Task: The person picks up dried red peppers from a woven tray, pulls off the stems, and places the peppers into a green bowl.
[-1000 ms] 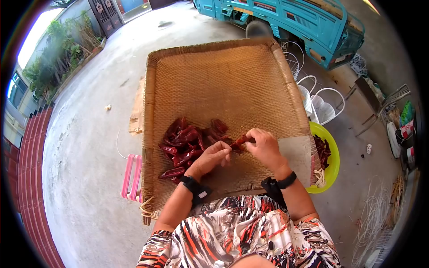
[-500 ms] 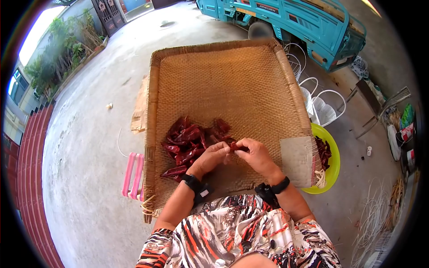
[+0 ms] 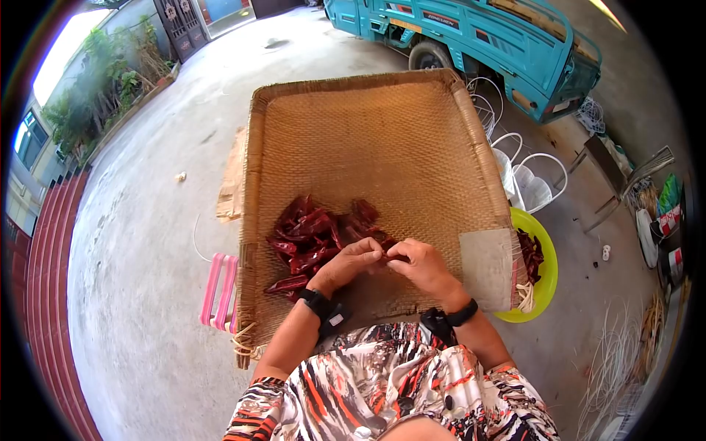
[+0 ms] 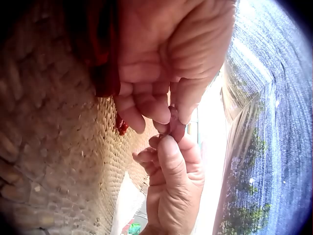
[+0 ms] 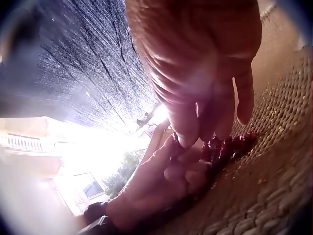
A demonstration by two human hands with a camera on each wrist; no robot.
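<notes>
The left wrist view shows what the head view hides: the left hand (image 4: pixel 166 73) and right hand (image 4: pixel 171 186) both pinch one small dried red chilli (image 4: pixel 175 128) above the woven bamboo tray (image 3: pixel 382 140); since earlier the right hand has drawn in to the left; a heap of dried red chillies (image 3: pixel 312 235) lies beside, a yellow-green plastic bowl (image 3: pixel 548 283) right of the tray.

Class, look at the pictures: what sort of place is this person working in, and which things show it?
Probably an outdoor concrete yard of a rural home: a teal truck is parked there, dried red chillies lie on a woven tray, and plants line the edge.
</notes>
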